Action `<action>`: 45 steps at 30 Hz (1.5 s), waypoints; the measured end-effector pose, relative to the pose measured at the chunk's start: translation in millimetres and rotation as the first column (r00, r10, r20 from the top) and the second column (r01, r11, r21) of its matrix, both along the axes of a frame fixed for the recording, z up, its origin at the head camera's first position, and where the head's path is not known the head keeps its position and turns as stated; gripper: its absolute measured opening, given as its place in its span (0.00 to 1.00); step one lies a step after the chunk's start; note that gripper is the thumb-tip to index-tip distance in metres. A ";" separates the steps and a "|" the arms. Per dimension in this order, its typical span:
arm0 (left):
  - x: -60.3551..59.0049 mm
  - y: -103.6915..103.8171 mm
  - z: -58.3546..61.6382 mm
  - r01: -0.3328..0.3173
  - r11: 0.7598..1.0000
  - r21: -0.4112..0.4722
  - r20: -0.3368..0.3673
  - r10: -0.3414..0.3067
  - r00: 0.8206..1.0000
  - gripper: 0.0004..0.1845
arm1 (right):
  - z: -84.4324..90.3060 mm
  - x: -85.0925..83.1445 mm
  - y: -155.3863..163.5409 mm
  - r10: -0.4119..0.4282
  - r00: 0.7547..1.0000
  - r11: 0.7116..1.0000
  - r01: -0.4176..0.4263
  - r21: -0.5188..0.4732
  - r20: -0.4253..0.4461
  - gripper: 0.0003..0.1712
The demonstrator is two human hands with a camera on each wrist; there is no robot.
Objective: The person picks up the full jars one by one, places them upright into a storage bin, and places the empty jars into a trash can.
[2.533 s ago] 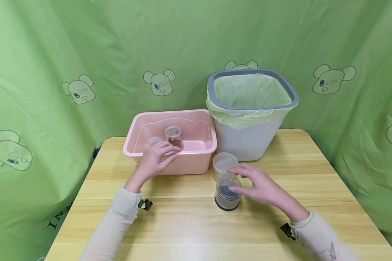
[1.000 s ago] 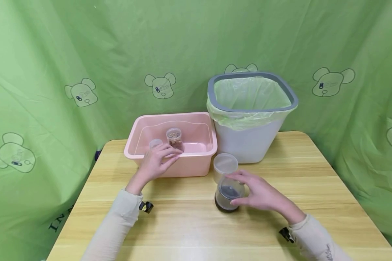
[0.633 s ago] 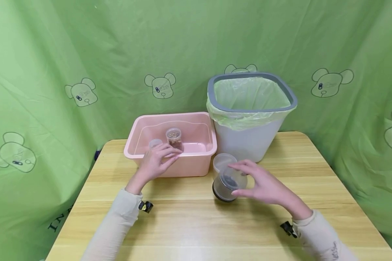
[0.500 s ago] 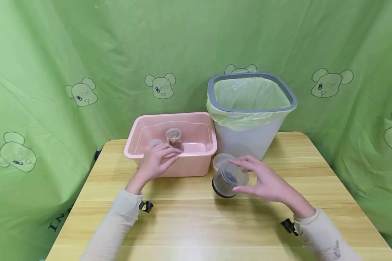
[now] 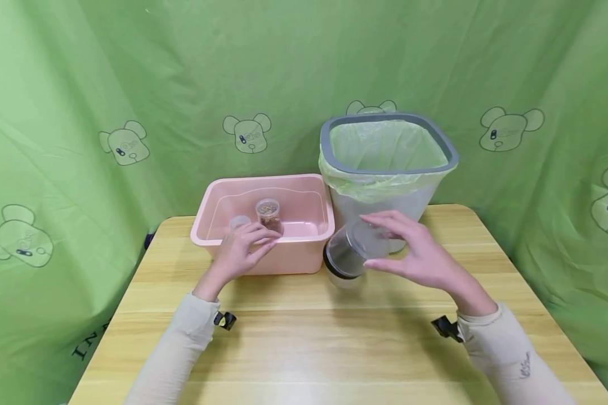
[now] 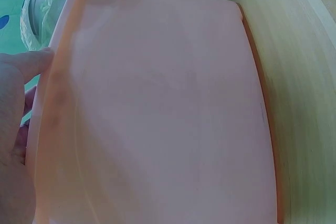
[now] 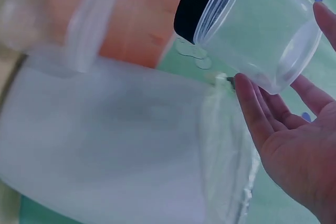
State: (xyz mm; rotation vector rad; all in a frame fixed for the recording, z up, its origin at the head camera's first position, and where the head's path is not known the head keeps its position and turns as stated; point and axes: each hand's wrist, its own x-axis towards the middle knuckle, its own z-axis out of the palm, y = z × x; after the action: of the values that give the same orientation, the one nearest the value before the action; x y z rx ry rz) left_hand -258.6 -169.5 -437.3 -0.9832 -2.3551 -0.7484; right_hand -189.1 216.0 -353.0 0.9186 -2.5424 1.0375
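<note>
At the left, the left hand (image 5: 240,247) rests on the front rim of the pink plastic tub (image 5: 304,256), which stands toward the far edge of the wooden table (image 5: 304,349). Its fingers are curled loosely over the rim, thumb outside against the front wall; the left wrist view shows little but that pink wall (image 6: 157,114) and the edge of the palm. Inside the tub, just beyond the fingertips, stand a small clear jar with brown contents (image 5: 268,212) and another small clear cup (image 5: 239,221); the hand touches neither.

Just right of the tub, the clear jar with the black lid (image 5: 352,253) is up off the table, tipped well over so its long axis runs nearly level: the black lid faces left and down toward the tub's right end, the clear base points right toward the palm. The right hand (image 5: 415,256) grasps it from the right side, fingers spread over the top of the wall and thumb beneath, a wide grip rather than a clench. This hand alone has the jar.

Under the jar a second clear tub with a pale lid (image 5: 345,279) stands on the table. Directly behind is the white waste bin with a grey rim and green liner (image 5: 387,169), at the far edge, its open mouth higher than the jar.
</note>
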 end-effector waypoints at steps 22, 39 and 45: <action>-2.3 -0.4 0.4 0.000 1.000 0.000 -0.010 0.000 1.000 0.09 | 71.0 -25.2 -4.3 -0.175 0.985 0.863 0.155 -0.481 0.002 0.41; -2.4 -1.7 0.1 -0.014 1.000 -0.015 0.005 0.015 1.000 0.09 | 86.7 -59.3 1.0 -0.289 0.953 0.734 0.280 -0.619 0.088 0.42; -3.2 -2.2 -2.1 -0.007 1.000 -0.013 -0.002 0.007 1.000 0.09 | 84.7 -66.7 2.7 -0.264 0.953 0.617 0.287 -0.733 0.151 0.44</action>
State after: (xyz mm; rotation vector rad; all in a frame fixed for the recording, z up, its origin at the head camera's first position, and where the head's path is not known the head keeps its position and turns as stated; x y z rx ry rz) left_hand -261.8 -171.7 -439.4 -0.9794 -2.3631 -0.7302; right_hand -255.7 218.8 -268.3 0.2520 -1.8423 1.7755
